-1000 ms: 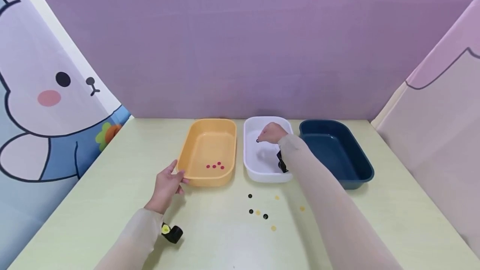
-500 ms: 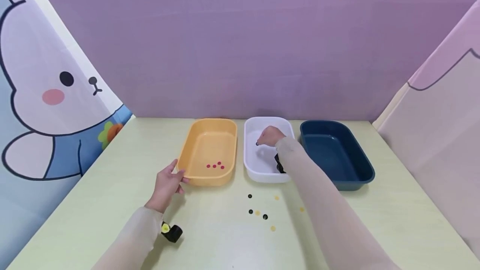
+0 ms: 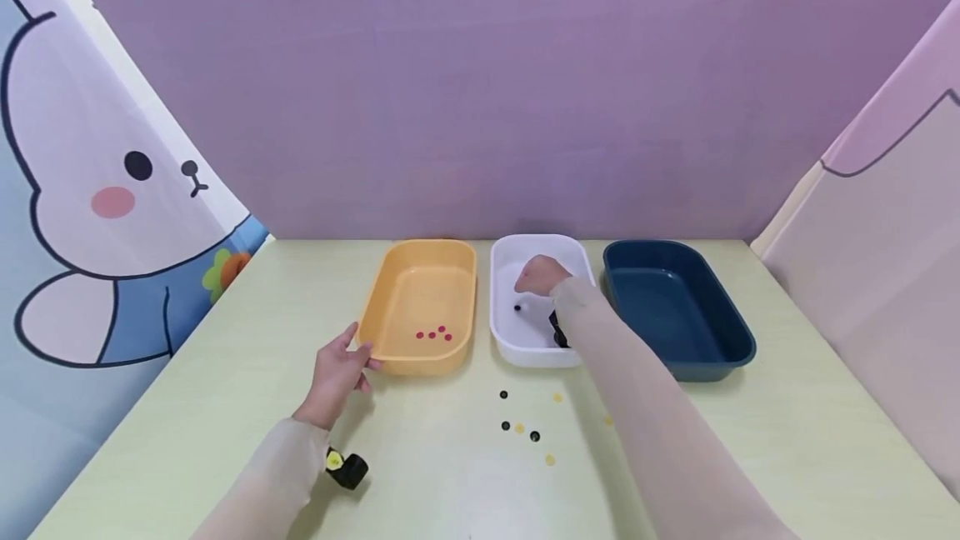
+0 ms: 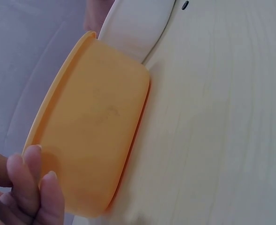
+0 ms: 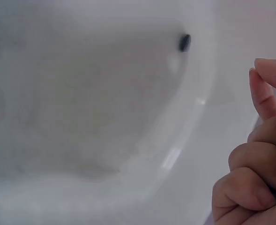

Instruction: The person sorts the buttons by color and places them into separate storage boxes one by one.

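A small black button (image 3: 517, 307) is in the white tray (image 3: 537, 356), below the fingertips of my right hand (image 3: 543, 275). In the right wrist view the same button (image 5: 185, 42) is apart from the hand, whose thumb and forefinger tips meet with nothing visible between them; the other fingers are curled. My left hand (image 3: 337, 374) holds the near left corner of the yellow-orange tray (image 3: 420, 363) by its rim. The left wrist view shows its bent fingers (image 4: 52, 199) against that tray's wall. Several dark pink buttons (image 3: 432, 335) lie in the yellow-orange tray.
A dark blue tray (image 3: 705, 372) stands at the right, behind the right forearm. On the table in front of the white tray lie 3 black buttons (image 3: 535, 436) and several yellow ones (image 3: 550, 459). A purple cloth (image 3: 480, 107) hangs behind the trays.
The black button has left my right fingertips and dropped into the white tray. The right hand came slightly nearer before that. My left hand keeps its place at the yellow-orange tray.
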### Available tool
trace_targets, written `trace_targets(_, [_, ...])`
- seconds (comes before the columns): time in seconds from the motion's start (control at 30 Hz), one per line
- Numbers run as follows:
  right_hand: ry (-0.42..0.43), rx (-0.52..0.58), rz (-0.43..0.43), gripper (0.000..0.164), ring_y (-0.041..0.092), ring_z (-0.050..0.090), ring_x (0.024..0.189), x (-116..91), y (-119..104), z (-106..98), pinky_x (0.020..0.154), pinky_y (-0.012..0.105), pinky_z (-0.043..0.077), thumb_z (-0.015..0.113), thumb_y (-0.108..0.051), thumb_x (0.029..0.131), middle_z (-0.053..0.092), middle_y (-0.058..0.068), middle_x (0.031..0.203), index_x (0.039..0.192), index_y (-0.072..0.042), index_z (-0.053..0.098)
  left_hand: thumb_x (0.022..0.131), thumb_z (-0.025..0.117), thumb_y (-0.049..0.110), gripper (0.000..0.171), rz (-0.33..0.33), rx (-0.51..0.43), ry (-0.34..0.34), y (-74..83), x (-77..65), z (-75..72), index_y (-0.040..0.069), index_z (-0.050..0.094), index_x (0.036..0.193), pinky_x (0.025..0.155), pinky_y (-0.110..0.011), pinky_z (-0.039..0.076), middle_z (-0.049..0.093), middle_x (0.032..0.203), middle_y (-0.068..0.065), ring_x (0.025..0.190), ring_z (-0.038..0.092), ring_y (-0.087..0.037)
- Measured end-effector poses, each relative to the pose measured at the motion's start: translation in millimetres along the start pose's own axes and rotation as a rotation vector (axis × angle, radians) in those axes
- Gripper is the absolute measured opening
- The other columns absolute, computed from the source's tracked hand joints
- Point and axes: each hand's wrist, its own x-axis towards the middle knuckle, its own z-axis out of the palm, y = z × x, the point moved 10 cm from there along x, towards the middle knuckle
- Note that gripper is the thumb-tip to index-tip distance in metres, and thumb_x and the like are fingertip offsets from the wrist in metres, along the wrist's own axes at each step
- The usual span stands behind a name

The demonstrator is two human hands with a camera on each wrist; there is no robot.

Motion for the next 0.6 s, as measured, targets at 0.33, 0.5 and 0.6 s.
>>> trace_targets(0.33, [-0.022,0.011,-0.037,0.019,0.016,0.055,0.084,-10,-33,-23,0.080,0.029,0.048,0.068,-0.018,0.082,0.068,0.003,0.091,0.092,-0.002,0.074,0.099,0.047,0.004,0.061,0.001,-0.010,0.000,1.2,-1.0,-0.4,-0.002,0.015,0.151,0.040,-0.016,0.044,0.062,0.060,0.005,0.039,0.044,-0.005])
trace_targets(0.5, [-0.087,-0.014,-0.080,0.020,0.015,0.056,0.087,-23,-46,-20,0.084,0.029,0.048,0.066,-0.019,0.084,0.069,0.001,0.093,0.094,-0.004,0.074,0.099,0.048,0.005,0.061,0.004,-0.012,0.001,1.1,-0.1,-0.9,-0.002,0.016,0.151,0.040,-0.016,0.044,0.062,0.060,0.005,0.038,0.044,-0.005])
trace_targets(0.6, [-0.112,-0.043,-0.125,0.020,0.015,0.057,0.087,-33,-50,-18,0.083,0.029,0.049,0.065,-0.018,0.084,0.070,0.002,0.093,0.095,-0.003,0.074,0.099,0.048,0.005,0.061,0.003,-0.016,-0.003,-0.8,0.8,0.6,-0.002,0.017,0.151,0.040,-0.016,0.044,0.062,0.060,0.005,0.038,0.043,-0.004])
